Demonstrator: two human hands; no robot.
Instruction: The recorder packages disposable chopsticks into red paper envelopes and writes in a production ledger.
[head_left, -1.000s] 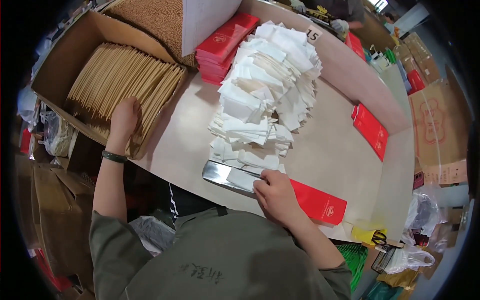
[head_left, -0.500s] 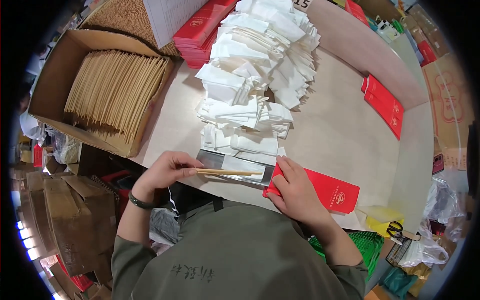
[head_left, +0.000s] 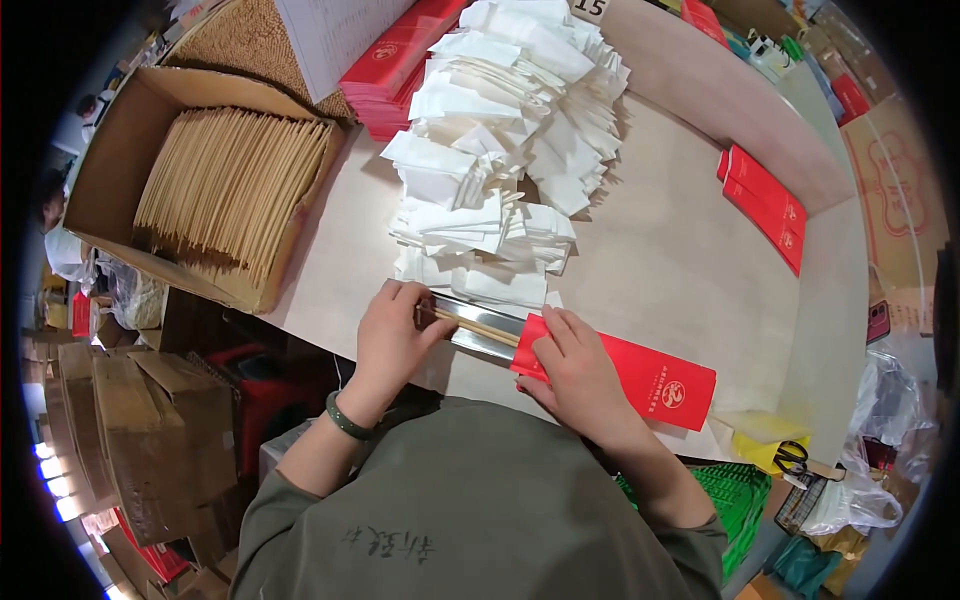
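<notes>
In my left hand (head_left: 393, 335), the thumb and fingers are closed on the rear end of a pair of wooden chopsticks (head_left: 485, 331). The chopsticks lie along a shiny metal trough (head_left: 482, 346), and their far ends disappear at the mouth of a red paper sleeve (head_left: 650, 378). My right hand (head_left: 577, 378) grips this sleeve near its mouth, with fingers on top and the thumb at the near edge. Just beyond the trough, folded white paper packets (head_left: 500, 282) lie in a long heap.
On the left stands a cardboard box (head_left: 165, 262) of many loose chopsticks (head_left: 230, 185). A stack of red sleeves (head_left: 385, 75) is at the back. More red sleeves (head_left: 765, 205) lean by the curved table wall (head_left: 740, 110). Black scissors (head_left: 790, 457) lie at the right edge.
My left hand has moved right with the chopsticks, and their far ends have gone into the sleeve's mouth. The white packet on the trough no longer shows. My right hand has barely shifted.
</notes>
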